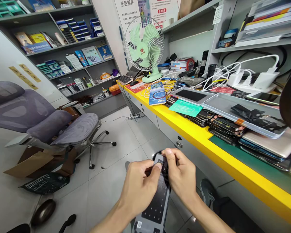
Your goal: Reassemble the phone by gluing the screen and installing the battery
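Note:
Low in front of me, over the floor, is a phone-shaped panel (153, 207). It is grey round the rim and black in the middle, with rows of small pale dots and a white square label near its lower end. My left hand (140, 186) grips its upper left side, the thumb pressed on the face near the dark cutouts. On the upper right edge my right hand (181, 171) is closed, thumb and fingers pinching the corner. The fingertips behind the panel are hidden, and whether it is a whole phone or only a back cover I cannot tell.
Right of my hands runs a yellow-edged workbench (223, 160), bearing stacked phone parts (201, 118), a clear tray (247, 113), white chargers (264, 79) and a green fan (144, 48). An office chair (72, 129) and cardboard box (43, 161) stand on the left.

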{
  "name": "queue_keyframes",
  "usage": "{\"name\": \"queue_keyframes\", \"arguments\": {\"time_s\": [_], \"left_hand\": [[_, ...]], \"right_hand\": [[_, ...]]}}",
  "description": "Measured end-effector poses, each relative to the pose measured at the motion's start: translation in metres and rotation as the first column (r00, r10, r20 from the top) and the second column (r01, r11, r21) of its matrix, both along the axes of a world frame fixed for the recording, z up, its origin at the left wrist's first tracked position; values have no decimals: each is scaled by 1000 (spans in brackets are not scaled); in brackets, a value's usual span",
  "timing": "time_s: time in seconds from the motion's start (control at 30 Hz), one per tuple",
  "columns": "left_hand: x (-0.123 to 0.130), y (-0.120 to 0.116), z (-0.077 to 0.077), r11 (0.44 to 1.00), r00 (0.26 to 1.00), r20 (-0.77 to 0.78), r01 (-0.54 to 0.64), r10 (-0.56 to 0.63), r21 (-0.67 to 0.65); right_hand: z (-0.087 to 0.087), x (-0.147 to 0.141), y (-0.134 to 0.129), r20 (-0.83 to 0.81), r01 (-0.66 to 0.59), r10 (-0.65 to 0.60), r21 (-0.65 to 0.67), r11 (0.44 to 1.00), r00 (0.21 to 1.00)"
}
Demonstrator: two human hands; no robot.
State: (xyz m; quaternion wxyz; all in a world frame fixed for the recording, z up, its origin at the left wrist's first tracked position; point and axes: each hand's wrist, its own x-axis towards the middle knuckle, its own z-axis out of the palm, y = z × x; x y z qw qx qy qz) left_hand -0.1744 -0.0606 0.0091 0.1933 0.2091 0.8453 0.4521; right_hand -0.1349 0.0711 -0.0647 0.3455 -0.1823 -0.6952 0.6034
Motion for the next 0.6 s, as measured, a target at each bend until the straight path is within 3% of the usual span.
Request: {"name": "queue_keyframes", "arguments": {"time_s": [0.1, 0.23, 0.43, 0.53, 0.6], "left_hand": [[-2, -9, 2, 999, 999, -4, -33, 33, 21], [-3, -15, 5, 1000, 1000, -4, -15, 15, 13], [1, -16, 7, 997, 992, -116, 53, -59, -48], [3, -18, 8, 994, 977, -190, 86, -97, -68], [4, -19, 8, 992, 965, -235, 98, -113, -75]], "right_hand": [[0, 3, 14, 7, -13, 13, -33, 999, 1000], [17, 4, 28, 10, -258, 257, 18, 966, 966], [51, -6, 42, 108, -561, 552, 245, 791, 827], [58, -8, 48, 149, -616, 605, 331, 715, 782], [58, -8, 46, 132, -598, 598, 376, 708, 791]]}}
